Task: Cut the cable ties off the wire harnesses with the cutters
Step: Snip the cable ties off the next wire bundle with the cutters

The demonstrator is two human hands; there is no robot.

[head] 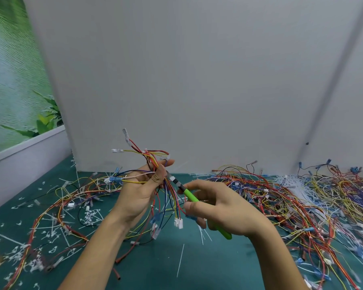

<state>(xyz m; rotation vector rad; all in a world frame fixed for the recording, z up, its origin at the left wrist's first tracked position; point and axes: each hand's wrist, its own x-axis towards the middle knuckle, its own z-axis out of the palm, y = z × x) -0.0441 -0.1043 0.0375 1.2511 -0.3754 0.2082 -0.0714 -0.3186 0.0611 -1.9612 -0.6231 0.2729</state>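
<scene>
My left hand [142, 191] grips a wire harness [155, 158] of red, yellow, blue and purple wires, held upright above the green table [170, 266]. White connectors [178, 223] hang from its lower end. My right hand [220, 212] holds green-handled cutters [190, 194], whose black jaws [175, 182] point up-left into the bundle just beside my left thumb. I cannot make out a cable tie at the jaws.
A big tangle of wire harnesses [291, 197] covers the table's right side. More harnesses [71, 197] and several cut white ties [90, 216] litter the left. A grey wall panel [197, 80] stands close behind.
</scene>
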